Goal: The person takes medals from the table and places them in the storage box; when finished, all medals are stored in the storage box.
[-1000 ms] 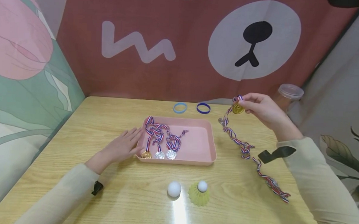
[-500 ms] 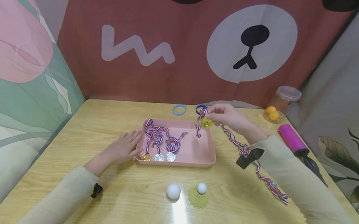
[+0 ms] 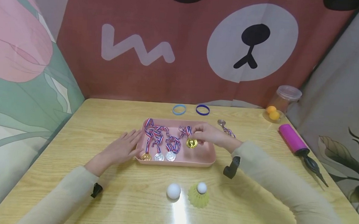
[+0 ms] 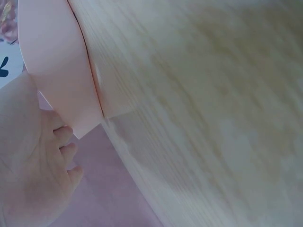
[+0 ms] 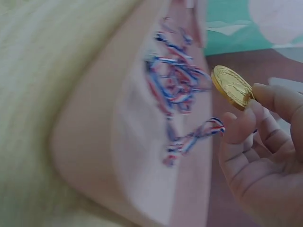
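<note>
While the left hand (image 3: pixel 122 149) lies flat against the tray's (image 3: pixel 206 157) nine-o'clock rim, the right hand (image 3: pixel 210 135) pinches a gold medal (image 3: pixel 191 143) over the tray at three o'clock of three laid medals (image 3: pixel 159 156), so setting it down beside them, ribbon tucked in, seems next.

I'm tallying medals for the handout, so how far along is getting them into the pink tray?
Three medals, one gold and two silver, already lie in the pink tray. The right hand holds a fourth, the gold medal, over the tray while the left hand steadies its edge. One medal is left on the table.
</note>
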Demonstrator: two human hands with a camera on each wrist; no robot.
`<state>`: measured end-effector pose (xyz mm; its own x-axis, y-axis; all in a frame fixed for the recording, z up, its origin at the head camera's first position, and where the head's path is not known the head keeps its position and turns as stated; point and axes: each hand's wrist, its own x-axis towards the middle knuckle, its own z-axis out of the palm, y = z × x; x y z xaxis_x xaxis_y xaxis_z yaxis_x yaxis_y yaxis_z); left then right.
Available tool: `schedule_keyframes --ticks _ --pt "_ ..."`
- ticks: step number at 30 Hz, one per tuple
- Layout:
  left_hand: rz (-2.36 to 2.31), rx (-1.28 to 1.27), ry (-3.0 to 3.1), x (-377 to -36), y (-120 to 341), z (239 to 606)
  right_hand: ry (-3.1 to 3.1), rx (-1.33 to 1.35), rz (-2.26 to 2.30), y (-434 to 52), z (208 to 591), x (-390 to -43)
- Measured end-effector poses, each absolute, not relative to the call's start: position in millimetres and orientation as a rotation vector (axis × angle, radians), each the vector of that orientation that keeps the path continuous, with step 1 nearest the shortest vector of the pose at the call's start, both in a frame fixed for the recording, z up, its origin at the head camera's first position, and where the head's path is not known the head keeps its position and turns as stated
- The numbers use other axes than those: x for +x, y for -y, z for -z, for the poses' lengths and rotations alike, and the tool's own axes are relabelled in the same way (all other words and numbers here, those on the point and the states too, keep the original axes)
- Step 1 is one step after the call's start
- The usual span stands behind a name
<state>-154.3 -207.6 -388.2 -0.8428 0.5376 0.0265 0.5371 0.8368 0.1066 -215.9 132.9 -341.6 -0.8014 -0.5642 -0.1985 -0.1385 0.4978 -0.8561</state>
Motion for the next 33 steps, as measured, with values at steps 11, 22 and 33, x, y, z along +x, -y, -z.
schedule_keyframes --ticks 11,22,33 --pt "-0.181 0.898 -3.019 -154.7 208.6 389.9 -2.106 -0.615 1.145 -122.3 376.8 -211.3" --pt "-0.184 0.903 -3.018 -154.3 207.6 388.1 -2.135 -0.546 1.121 -112.5 390.0 -208.9" --pt "-0.191 0.909 -3.018 -154.5 208.2 389.2 -2.221 -0.533 1.072 -107.2 391.1 -207.2"
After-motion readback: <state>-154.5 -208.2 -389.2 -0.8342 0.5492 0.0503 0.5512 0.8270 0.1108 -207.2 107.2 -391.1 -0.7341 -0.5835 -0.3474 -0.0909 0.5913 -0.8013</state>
